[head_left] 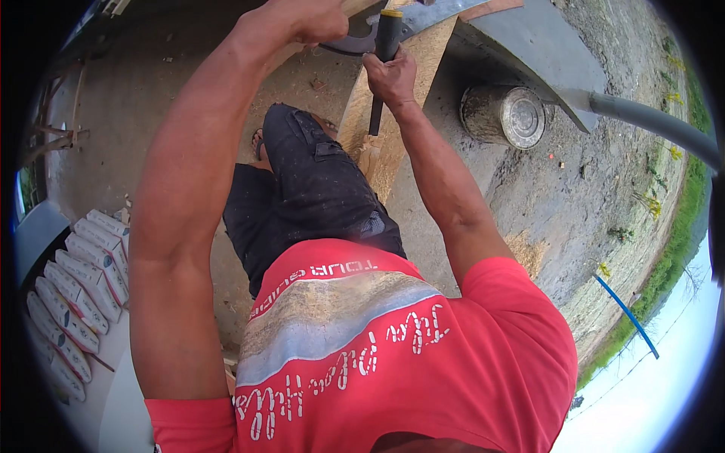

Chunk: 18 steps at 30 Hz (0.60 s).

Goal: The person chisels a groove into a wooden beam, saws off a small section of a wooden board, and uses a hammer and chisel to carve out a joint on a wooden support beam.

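Observation:
My right hand (393, 78) is wrapped round the black handle of a chisel (388, 38) with a yellow band at its top. The dark blade runs down from my fist, its tip at a rough cut in a wooden beam (420, 69) in front of my legs. My left hand (321, 19) is closed at the top edge, to the left of the chisel; what it grips is hidden. Beside it lies a dark curved handle (350, 45), seemingly a handsaw's, and a blue-grey blade (438, 12) crosses the beam.
A dirty round bucket (521, 117) lies right of the beam, below a grey sheet (544, 53) and a grey pipe (657, 128). Several stacked bags (87, 272) stand at the left. A blue pipe (627, 313) sticks out at the right, near grass.

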{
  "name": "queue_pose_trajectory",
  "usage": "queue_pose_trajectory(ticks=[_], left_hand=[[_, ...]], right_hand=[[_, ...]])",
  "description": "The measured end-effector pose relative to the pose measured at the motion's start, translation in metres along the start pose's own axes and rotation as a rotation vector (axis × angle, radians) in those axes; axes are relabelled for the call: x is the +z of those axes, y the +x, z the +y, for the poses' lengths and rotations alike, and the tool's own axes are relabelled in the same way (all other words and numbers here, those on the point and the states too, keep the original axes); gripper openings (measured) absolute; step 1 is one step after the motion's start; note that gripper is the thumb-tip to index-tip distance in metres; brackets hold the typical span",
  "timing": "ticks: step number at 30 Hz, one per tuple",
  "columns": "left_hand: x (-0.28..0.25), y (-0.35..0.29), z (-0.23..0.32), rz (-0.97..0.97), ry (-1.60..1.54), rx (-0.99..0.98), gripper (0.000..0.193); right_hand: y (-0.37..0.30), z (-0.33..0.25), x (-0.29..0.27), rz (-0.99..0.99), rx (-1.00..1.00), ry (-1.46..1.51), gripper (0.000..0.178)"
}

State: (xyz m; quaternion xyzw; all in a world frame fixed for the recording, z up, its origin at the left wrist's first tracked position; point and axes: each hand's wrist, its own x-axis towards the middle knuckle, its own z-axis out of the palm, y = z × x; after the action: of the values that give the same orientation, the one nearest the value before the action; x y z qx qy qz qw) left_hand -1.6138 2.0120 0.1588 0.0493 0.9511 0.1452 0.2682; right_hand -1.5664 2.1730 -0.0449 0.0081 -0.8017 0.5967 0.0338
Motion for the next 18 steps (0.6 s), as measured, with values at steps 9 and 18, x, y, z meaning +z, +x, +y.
queue_pose_trajectory(ticks=[9, 18], left_hand=[[0.003, 0.031, 0.0, -0.107, 0.028, -0.099, 0.028], [0.004, 0.035, 0.003, -0.148, 0.232, -0.023, 0.025]], right_hand=[[0.009, 0.004, -0.001, -0.029, 0.122, -0.087, 0.026], [0.014, 0.01, -0.001, -0.099, 0.232, -0.094, 0.027]])
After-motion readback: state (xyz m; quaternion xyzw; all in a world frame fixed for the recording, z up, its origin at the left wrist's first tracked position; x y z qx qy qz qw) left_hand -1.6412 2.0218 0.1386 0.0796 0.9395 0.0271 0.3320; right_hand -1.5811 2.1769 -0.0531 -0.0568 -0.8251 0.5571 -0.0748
